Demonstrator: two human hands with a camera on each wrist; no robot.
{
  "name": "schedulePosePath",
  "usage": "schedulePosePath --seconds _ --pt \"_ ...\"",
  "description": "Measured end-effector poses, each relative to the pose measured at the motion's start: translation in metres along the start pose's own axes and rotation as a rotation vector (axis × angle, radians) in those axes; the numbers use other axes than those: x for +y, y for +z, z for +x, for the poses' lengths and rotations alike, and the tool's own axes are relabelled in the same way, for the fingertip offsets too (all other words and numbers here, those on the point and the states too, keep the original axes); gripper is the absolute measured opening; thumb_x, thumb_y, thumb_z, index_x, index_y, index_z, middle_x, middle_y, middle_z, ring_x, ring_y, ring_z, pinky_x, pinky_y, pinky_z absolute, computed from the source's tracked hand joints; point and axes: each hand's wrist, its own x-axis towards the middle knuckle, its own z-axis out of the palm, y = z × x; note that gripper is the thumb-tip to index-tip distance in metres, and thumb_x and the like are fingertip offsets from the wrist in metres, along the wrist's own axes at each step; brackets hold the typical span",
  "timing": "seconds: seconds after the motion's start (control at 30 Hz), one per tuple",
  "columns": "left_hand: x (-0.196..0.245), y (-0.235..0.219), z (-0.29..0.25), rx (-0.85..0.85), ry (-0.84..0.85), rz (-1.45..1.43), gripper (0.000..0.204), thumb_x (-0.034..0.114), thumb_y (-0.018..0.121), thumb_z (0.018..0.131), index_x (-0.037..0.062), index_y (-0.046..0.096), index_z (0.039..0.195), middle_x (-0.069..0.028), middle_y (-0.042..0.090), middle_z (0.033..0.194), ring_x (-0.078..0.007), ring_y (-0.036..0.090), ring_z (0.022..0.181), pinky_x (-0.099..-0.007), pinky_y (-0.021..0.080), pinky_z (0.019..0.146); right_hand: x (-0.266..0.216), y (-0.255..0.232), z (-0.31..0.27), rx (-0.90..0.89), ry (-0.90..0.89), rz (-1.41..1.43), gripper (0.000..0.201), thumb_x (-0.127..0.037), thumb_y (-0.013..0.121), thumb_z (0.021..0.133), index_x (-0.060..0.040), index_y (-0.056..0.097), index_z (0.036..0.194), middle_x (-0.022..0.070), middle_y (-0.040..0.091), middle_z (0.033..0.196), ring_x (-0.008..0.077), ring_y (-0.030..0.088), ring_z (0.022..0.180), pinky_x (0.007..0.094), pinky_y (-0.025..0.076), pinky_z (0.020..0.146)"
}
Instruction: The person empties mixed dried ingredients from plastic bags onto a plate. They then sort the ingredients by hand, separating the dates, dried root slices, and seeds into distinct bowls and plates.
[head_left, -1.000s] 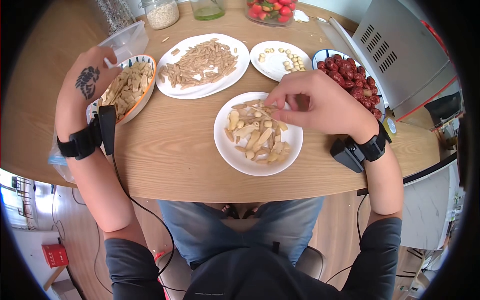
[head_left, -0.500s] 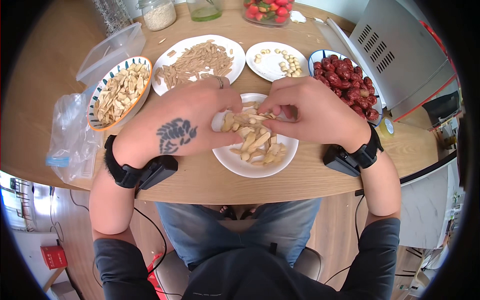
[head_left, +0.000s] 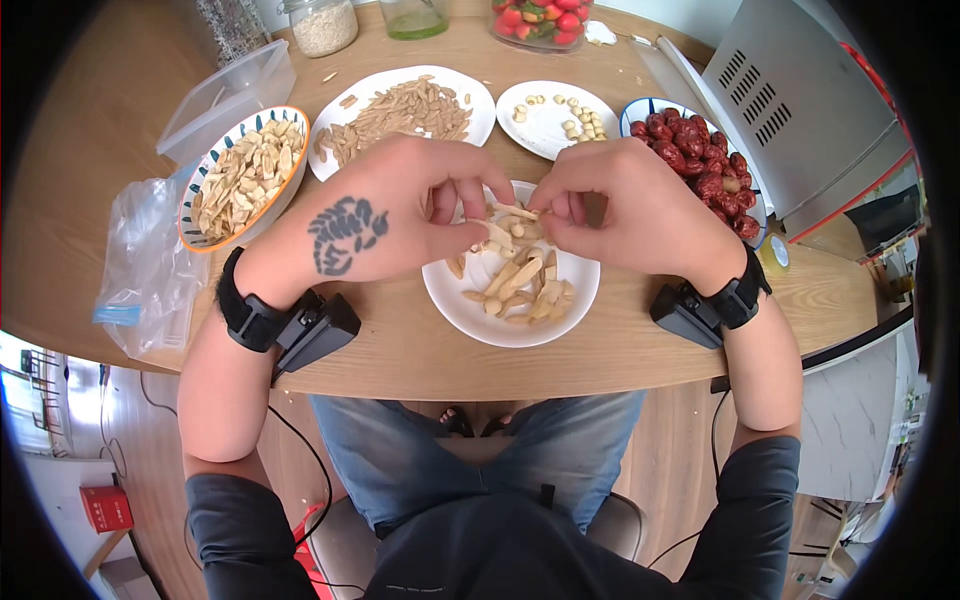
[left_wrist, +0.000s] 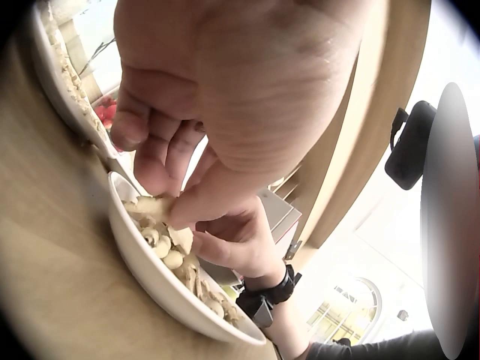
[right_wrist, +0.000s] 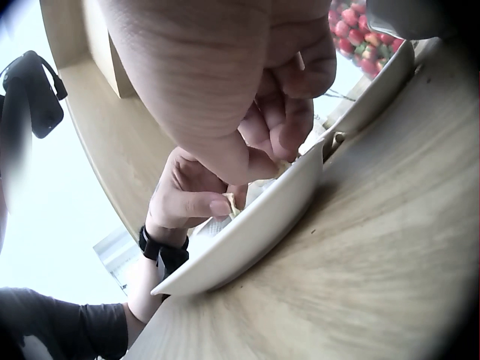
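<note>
Both hands work over a white plate (head_left: pixel 470 318) of mixed dried slices, brown slivers and lotus seeds. My left hand (head_left: pixel 390 210) comes in from the left and pinches a pale dried slice (head_left: pixel 494 236) between thumb and fingers. In the right wrist view that slice (right_wrist: pixel 231 205) stands at the left thumb tip. Opposite it, my right hand (head_left: pixel 640 205) pinches a thin pale dried piece (head_left: pixel 518 211) at the plate's far side. The fingertips of the two hands are close together. In the left wrist view, lotus seeds (left_wrist: pixel 173 259) lie beneath the fingers.
An orange-rimmed bowl (head_left: pixel 288 190) of pale slices stands left, beside a plastic bag (head_left: pixel 150 260) and clear container (head_left: pixel 225 95). Behind are a plate (head_left: pixel 483 112) of brown slivers and another (head_left: pixel 545 95) with lotus seeds. Red dates (head_left: pixel 700 155) fill a bowl near a grey appliance (head_left: pixel 800 110).
My left hand has come from the orange-rimmed bowl to the mixed plate and now holds a slice there. The right hand has stayed over the plate.
</note>
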Motion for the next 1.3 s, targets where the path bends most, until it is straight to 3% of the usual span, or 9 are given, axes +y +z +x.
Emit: schedulePosePath --seconds 0.23,0.4,0.47,0.53,0.63,0.87,0.97,1.23,1.3 --pt "-0.005 -0.001 0.002 0.047 -0.012 -0.172 0.017 0.000 0.071 0.086 0.0041 0.071 0.103 0.0021 0.067 0.082 -0.0047 0.057 0.073 -0.0210 0.044 0.066 0.000 -0.004 0.003 0.092 0.055 0.119 0.010 -0.009 0.072 0.078 -0.0016 0.071 0.085 0.0053 0.062 0.069 0.0156 0.059 0.061 0.0285 0.049 0.059" --pt "-0.009 -0.001 0.005 0.098 0.017 -0.307 0.034 -0.007 0.068 0.087 0.0030 0.063 0.119 0.0007 0.067 0.085 -0.0061 0.062 0.080 -0.0216 0.047 0.070 0.000 -0.004 0.002 0.117 0.099 0.238 0.011 -0.011 0.071 0.083 -0.0028 0.072 0.090 -0.0001 0.062 0.070 0.0087 0.057 0.063 0.0252 0.048 0.060" --pt "-0.008 0.002 0.005 0.142 0.023 -0.340 0.038 -0.008 0.067 0.087 0.0029 0.060 0.123 0.0000 0.068 0.086 -0.0069 0.063 0.082 -0.0220 0.048 0.071 0.002 -0.007 0.001 0.087 0.121 0.271 0.014 -0.004 0.068 0.088 -0.0035 0.072 0.102 -0.0024 0.066 0.083 0.0030 0.059 0.074 0.0193 0.047 0.062" --pt "-0.008 0.003 0.006 0.186 0.030 -0.373 0.043 -0.009 0.067 0.087 0.0027 0.057 0.127 -0.0007 0.068 0.087 -0.0076 0.063 0.083 -0.0224 0.049 0.072 0.002 -0.005 0.001 0.093 0.128 0.348 0.015 -0.004 0.068 0.089 -0.0017 0.071 0.104 -0.0015 0.067 0.087 0.0035 0.060 0.078 0.0196 0.048 0.067" --pt "-0.011 0.006 0.007 0.112 0.040 -0.511 0.044 -0.009 0.067 0.088 0.0025 0.055 0.129 -0.0030 0.069 0.090 -0.0094 0.065 0.086 -0.0244 0.051 0.075 -0.002 -0.004 0.000 0.089 0.149 0.505 0.017 -0.002 0.068 0.091 0.0016 0.070 0.107 0.0007 0.069 0.095 0.0051 0.063 0.085 0.0209 0.051 0.075" --pt "-0.009 0.012 0.008 0.082 -0.029 -0.692 0.028 -0.005 0.068 0.089 -0.0011 0.062 0.116 -0.0085 0.071 0.095 -0.0140 0.068 0.085 -0.0262 0.055 0.075 -0.001 -0.002 0.000 0.077 0.146 0.598 0.021 0.003 0.070 0.089 0.0035 0.069 0.110 0.0047 0.070 0.101 0.0091 0.066 0.092 0.0245 0.054 0.084" --pt "-0.008 0.013 0.008 0.118 -0.046 -0.673 0.023 -0.003 0.069 0.089 -0.0016 0.064 0.111 -0.0085 0.072 0.094 -0.0137 0.069 0.082 -0.0255 0.055 0.074 0.004 0.003 0.000 0.115 0.085 0.617 0.022 -0.001 0.071 0.089 0.0008 0.069 0.110 0.0052 0.072 0.097 0.0081 0.068 0.086 0.0223 0.055 0.077" --pt "-0.003 0.010 0.007 0.094 -0.118 -0.672 0.018 -0.003 0.070 0.088 -0.0009 0.065 0.105 -0.0078 0.071 0.095 -0.0125 0.069 0.084 -0.0238 0.055 0.077 0.009 0.006 0.004 0.094 0.080 0.741 0.018 0.002 0.068 0.090 0.0025 0.066 0.108 0.0066 0.072 0.097 0.0115 0.069 0.091 0.0245 0.055 0.082" --pt "-0.008 0.014 0.008 0.173 -0.028 -0.635 0.016 -0.004 0.070 0.088 -0.0003 0.065 0.102 -0.0066 0.071 0.094 -0.0121 0.069 0.087 -0.0234 0.055 0.078 0.008 0.006 0.004 0.086 0.082 0.757 0.018 0.002 0.068 0.090 0.0029 0.066 0.108 0.0072 0.072 0.098 0.0121 0.069 0.091 0.0248 0.055 0.082"
